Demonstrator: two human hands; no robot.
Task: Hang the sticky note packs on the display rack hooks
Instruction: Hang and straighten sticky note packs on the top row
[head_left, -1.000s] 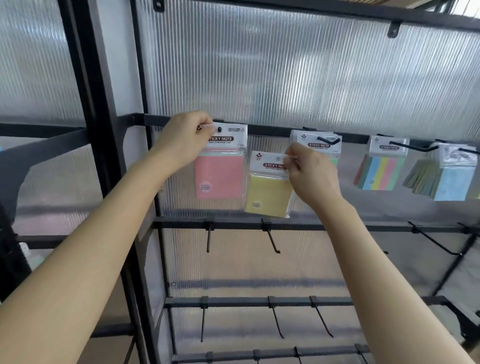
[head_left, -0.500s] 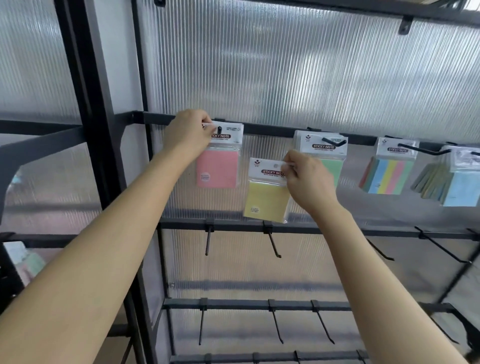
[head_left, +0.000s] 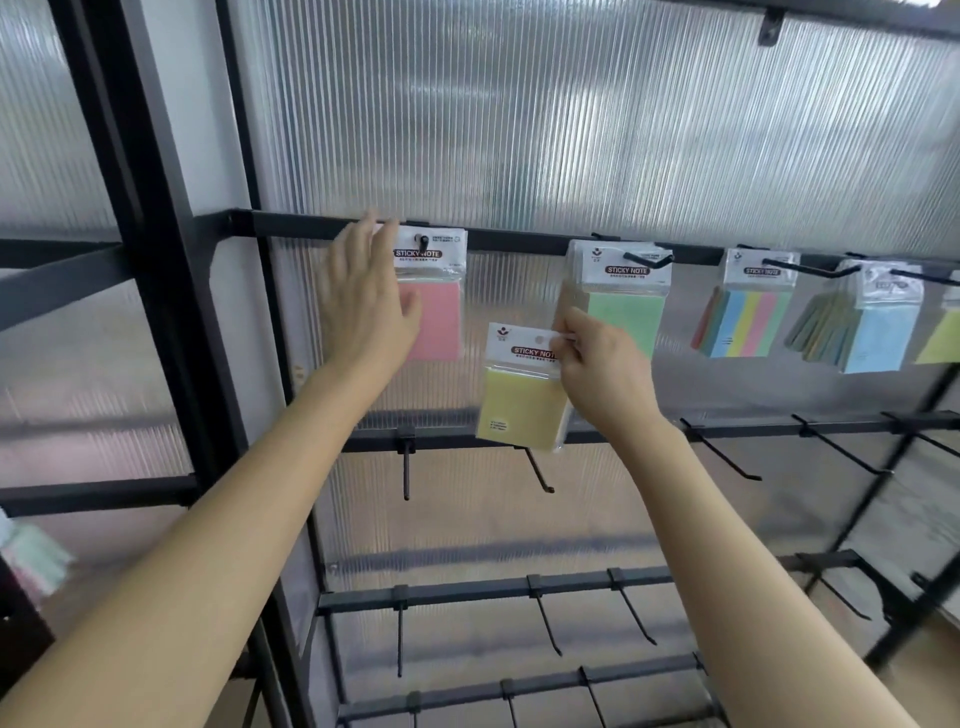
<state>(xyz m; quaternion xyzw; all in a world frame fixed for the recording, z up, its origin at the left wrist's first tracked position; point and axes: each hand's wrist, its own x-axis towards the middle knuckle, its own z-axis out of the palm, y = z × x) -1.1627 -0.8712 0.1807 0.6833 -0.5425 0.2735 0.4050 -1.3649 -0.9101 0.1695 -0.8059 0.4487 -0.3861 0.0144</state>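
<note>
Just released by the left hand (head_left: 363, 301) — fingers now spread at its left edge — pink sticky note pack (head_left: 437, 322) hanging alone on its hook (head_left: 422, 243), one placement done; yellow pack (head_left: 519, 405) pinched at its header by right hand (head_left: 602, 374), below the top rail (head_left: 311, 228), unhung.

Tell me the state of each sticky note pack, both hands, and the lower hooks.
Pink pack: hanging on a hook.
Yellow pack: unhung, held in the air.
Green pack: hanging on a hook.
Striped pack: hanging.
Blue pack: hanging.
Left hand: open, fingers straight, at the pink pack's left edge.
Right hand: pinching the yellow pack's header.
Lower hooks: bare.
</note>
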